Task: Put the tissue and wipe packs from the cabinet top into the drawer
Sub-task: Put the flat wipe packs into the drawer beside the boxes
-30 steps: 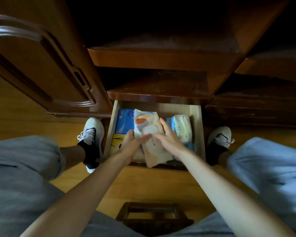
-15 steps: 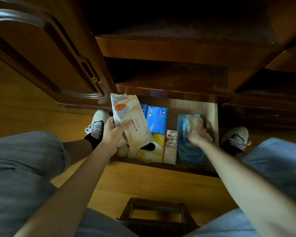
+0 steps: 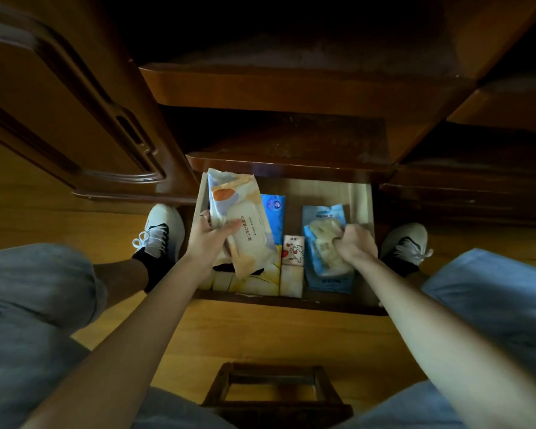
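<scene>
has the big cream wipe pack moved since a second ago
Yes. The cream wipe pack, earlier held by both hands over the drawer's middle, is now gripped by the left hand alone over its left side.

**Open drawer and what is carried in it**

A pale wooden drawer (image 3: 361,199) is seen pulled out beneath dark cabinet shelves (image 3: 291,140). Along its left side a blue pack (image 3: 273,218) is laid at the back, with a yellow pack (image 3: 260,281) in front of it. Just right of these, a small cat-print pack (image 3: 294,249) is set behind a plain cream pack (image 3: 291,284). On the right, a blue wipe pack (image 3: 325,281) is laid on the drawer bottom, and a pale crumpled pack (image 3: 324,243) is rested on top of it. The drawer's back right corner is left bare. The wooden floor (image 3: 260,332) is seen below, with a small stool (image 3: 273,394) stood on it.
</scene>
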### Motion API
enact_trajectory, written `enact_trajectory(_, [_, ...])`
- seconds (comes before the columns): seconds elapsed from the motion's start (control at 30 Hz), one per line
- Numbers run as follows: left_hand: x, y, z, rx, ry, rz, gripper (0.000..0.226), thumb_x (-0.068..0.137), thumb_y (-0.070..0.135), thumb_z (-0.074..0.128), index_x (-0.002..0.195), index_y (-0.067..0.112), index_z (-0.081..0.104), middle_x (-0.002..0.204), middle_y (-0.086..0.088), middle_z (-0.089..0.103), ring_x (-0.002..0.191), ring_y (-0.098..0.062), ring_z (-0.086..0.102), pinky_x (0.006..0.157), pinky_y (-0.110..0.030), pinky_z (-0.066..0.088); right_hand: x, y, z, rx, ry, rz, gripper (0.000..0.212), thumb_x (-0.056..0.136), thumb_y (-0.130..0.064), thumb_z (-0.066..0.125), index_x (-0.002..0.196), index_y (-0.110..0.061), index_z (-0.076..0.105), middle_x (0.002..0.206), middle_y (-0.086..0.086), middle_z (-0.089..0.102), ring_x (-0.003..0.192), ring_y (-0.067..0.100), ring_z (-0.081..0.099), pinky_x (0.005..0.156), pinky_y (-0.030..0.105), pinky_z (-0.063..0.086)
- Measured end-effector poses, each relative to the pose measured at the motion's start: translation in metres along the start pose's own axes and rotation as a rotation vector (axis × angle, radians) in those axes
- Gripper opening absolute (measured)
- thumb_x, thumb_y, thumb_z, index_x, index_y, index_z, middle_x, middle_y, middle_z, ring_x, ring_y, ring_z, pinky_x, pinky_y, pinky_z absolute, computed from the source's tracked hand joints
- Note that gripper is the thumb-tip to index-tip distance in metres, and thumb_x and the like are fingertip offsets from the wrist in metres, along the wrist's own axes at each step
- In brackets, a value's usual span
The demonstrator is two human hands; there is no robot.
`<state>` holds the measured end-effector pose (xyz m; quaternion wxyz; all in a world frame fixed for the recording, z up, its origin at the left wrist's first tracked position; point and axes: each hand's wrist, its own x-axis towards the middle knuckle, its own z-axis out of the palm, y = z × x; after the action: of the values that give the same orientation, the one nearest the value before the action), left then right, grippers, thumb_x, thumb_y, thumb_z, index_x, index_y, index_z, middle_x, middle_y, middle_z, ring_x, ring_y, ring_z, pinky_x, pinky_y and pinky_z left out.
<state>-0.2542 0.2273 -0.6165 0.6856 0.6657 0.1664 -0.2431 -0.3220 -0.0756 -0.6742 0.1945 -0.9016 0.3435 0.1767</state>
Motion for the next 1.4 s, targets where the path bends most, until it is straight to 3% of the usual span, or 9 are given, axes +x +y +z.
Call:
enact_trajectory(0.2, [-0.011,0.001,0.030,0.073,-0.010,-0.027,0.044,0.086,0.017,0.079,0.123,0.011,0.057,0.108,-0.009,0.076,0.092,-0.025,0.076,0.067,-0.051,0.064,-0.014,0.016,-0.068,0.143,0.120,-0.080,0.008,0.089,-0.028,0.058,0.087,-0.021,0.060,0.081,0.000,0.062,0.080,0.027,0.061,0.064,0.032,0.043])
enact_trajectory(0.37, [-0.018,-0.007,0.075,0.238,-0.082,-0.028,0.035,0.087,0.024,0.078,0.115,0.015,0.061,0.104,-0.006,0.075,0.089,-0.021,0.076,0.070,-0.044,0.065,-0.030,0.050,-0.119,0.197,0.200,0.014,0.029,0.087,-0.043,0.058,0.074,-0.017,0.062,0.072,-0.002,0.063,0.072,0.025,0.058,0.060,0.033,0.039])
enact_trajectory(0.6, [-0.015,-0.025,0.126,0.288,-0.195,-0.087,0.025,0.088,0.023,0.077,0.108,0.014,0.066,0.099,-0.002,0.077,0.074,-0.008,0.075,0.053,-0.025,0.058,-0.033,0.099,-0.106,0.880,0.097,0.311,0.033,0.104,-0.021,0.039,0.092,-0.004,0.064,0.097,0.020,0.072,0.084,0.036,0.070,0.086,0.045,0.054])
enact_trajectory(0.73, [-0.011,-0.032,0.141,0.230,-0.196,-0.156,0.028,0.087,0.019,0.078,0.112,0.013,0.066,0.105,-0.008,0.076,0.091,-0.022,0.074,0.063,-0.036,0.063,-0.030,0.102,-0.087,0.922,-0.066,0.316,0.017,0.110,-0.018,0.037,0.111,-0.010,0.052,0.115,0.013,0.056,0.105,0.025,0.056,0.107,0.045,0.047])
enact_trajectory(0.87, [-0.008,-0.042,0.156,0.132,-0.255,-0.231,0.030,0.086,0.018,0.079,0.114,0.014,0.067,0.106,-0.009,0.078,0.094,-0.025,0.076,0.071,-0.042,0.063,-0.047,0.088,-0.072,1.007,-0.292,0.288,0.051,0.109,-0.046,0.036,0.096,-0.007,0.066,0.075,0.010,0.068,0.056,0.015,0.067,0.056,0.021,0.052])
enact_trajectory(1.0, [-0.003,-0.043,0.164,0.121,-0.246,-0.248,0.037,0.082,0.024,0.083,0.115,0.017,0.067,0.097,-0.002,0.080,0.086,-0.020,0.078,0.063,-0.041,0.063,-0.056,0.073,-0.063,0.708,-0.283,0.272,0.106,0.078,-0.097,0.012,0.144,-0.026,0.056,0.118,0.007,0.067,0.118,0.029,0.062,0.102,0.047,0.040])
enact_trajectory(1.13, [-0.003,-0.045,0.165,0.156,-0.292,-0.234,0.047,0.082,0.032,0.083,0.121,0.013,0.065,0.103,-0.004,0.079,0.094,-0.021,0.077,0.072,-0.042,0.064,-0.052,0.076,-0.062,0.641,-0.226,0.112,0.085,0.074,-0.090,0.049,0.138,-0.034,0.058,0.105,-0.008,0.071,0.101,0.020,0.069,0.093,0.044,0.056])
enact_trajectory(1.27, [-0.009,-0.047,0.173,-0.007,-0.344,-0.205,0.030,0.090,0.030,0.075,0.116,0.017,0.069,0.108,-0.006,0.078,0.098,-0.024,0.076,0.070,-0.039,0.063,-0.046,0.072,-0.057,0.662,-0.281,0.054,0.092,0.068,-0.075,0.077,0.143,-0.030,0.050,0.106,-0.012,0.068,0.091,0.007,0.068,0.080,0.030,0.055])
enact_trajectory(1.4, [-0.012,-0.051,0.184,-0.020,-0.280,-0.197,0.027,0.102,0.041,0.054,0.118,0.020,0.062,0.112,-0.006,0.076,0.104,-0.024,0.073,0.085,-0.045,0.062,-0.044,0.079,-0.051,0.660,-0.198,0.008,0.051,0.068,-0.063,0.084,0.107,-0.034,0.069,0.095,-0.011,0.079,0.082,0.005,0.075,0.075,0.029,0.061])
